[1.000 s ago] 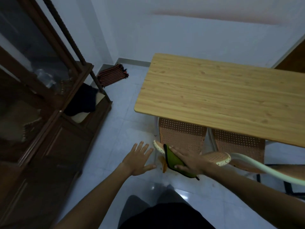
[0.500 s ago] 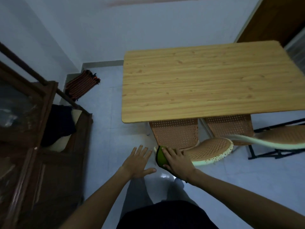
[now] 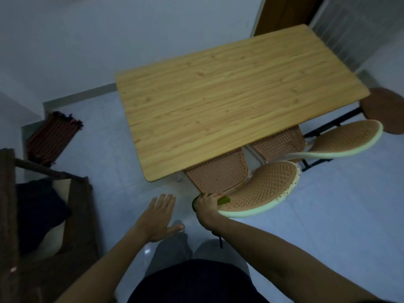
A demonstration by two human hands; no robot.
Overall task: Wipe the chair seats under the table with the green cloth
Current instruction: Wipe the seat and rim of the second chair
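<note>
The left hand (image 3: 158, 217) hovers flat, fingers spread, above the floor; the right hand (image 3: 206, 207) grips the cloth (image 3: 223, 201) bunched on the near chair's (image 3: 262, 189) left rim, its long axis indiscernible; beyond, the table (image 3: 229, 101).

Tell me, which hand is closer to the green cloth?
Right. The right hand grips the green cloth at the near chair's edge; the left hand hovers open, apart, left of it.
</note>
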